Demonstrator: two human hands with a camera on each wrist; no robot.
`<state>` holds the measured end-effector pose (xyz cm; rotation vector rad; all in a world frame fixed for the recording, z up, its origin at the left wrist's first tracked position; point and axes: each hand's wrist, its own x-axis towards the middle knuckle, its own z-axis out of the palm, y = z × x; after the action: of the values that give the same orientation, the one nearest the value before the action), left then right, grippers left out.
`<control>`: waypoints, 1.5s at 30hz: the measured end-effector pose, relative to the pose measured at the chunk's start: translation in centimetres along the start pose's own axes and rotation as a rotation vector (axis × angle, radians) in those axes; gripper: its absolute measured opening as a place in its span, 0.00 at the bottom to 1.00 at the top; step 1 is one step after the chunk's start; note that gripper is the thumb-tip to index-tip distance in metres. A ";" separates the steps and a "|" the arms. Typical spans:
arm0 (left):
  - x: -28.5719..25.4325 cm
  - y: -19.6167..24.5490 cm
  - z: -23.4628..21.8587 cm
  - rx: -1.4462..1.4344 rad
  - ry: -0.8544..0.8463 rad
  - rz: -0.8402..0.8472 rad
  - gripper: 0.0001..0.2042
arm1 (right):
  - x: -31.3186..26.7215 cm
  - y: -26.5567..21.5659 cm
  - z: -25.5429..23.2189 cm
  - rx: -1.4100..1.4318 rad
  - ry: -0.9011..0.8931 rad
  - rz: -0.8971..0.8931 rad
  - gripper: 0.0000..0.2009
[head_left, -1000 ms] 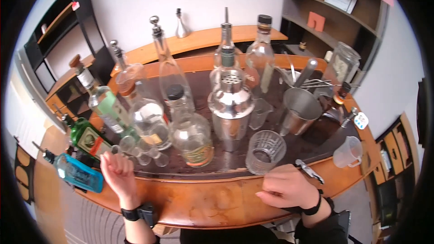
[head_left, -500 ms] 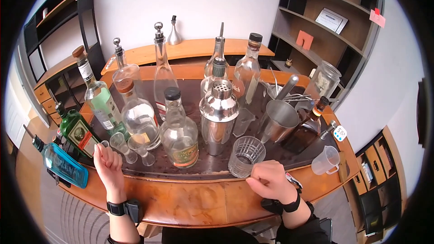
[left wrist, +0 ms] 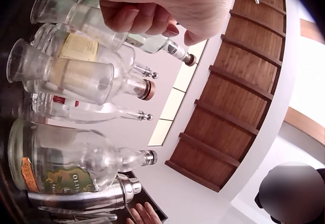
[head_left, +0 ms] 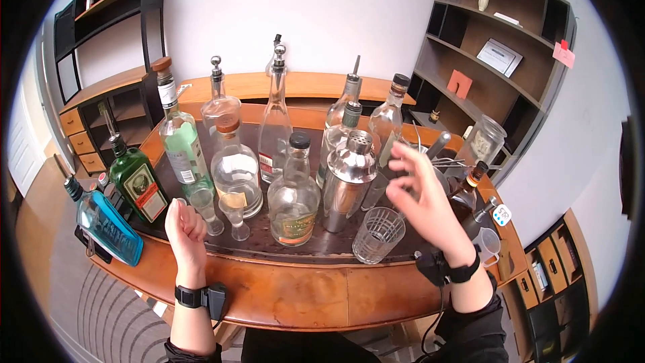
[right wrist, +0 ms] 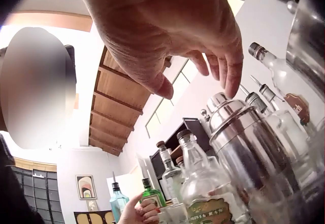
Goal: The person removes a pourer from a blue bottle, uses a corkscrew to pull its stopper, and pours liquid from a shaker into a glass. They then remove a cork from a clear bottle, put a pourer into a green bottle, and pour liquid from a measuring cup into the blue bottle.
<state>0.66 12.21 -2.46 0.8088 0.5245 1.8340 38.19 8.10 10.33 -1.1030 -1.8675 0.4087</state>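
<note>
My right hand [head_left: 426, 198], fingers spread and slightly bent, hovers just right of the silver cocktail shaker [head_left: 346, 191] and above the cut-glass tumbler [head_left: 379, 235]. In the right wrist view its fingers hang over the shaker [right wrist: 249, 147], with a gap between thumb and fingertips. My left hand [head_left: 188, 238] holds nothing, its fingers loosely curled, near two small stemmed glasses, one of them a measuring glass [head_left: 235, 212]. The left wrist view shows that hand [left wrist: 167, 5] above these glasses. A black-capped round bottle [head_left: 293, 205] stands between the hands, left of the shaker.
Several bottles crowd the left and back, including a blue one [head_left: 111, 225] and a green one [head_left: 139, 185]. To the right are a brown bottle [head_left: 463, 198], a glass jar [head_left: 484, 140] and a plastic jug [head_left: 487, 245]. The wooden table edge [head_left: 289, 296] runs in front.
My right hand has risen from beside the tumbler toward the shaker, and its fingers have spread from a curled pose. My left hand stays raised and loosely curled. The head view has shifted.
</note>
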 end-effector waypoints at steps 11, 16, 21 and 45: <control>-0.1 0.0 0.0 -0.055 0.026 0.015 0.17 | 5.2 2.4 3.7 -0.105 -0.211 0.222 0.36; -0.1 0.1 -0.1 -0.067 0.021 0.009 0.17 | 5.4 2.0 5.0 -0.170 -0.144 0.180 0.40; -0.3 0.4 0.4 -0.032 0.036 0.004 0.19 | 5.3 0.9 5.2 -0.197 -0.125 0.270 0.40; 0.0 0.0 -0.1 -0.050 0.020 0.011 0.17 | 2.6 -2.6 3.7 -0.192 -0.025 0.216 0.38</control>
<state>0.58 12.21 -2.59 0.7611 0.4857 1.8597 33.22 9.34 11.41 -1.4424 -1.8447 0.3723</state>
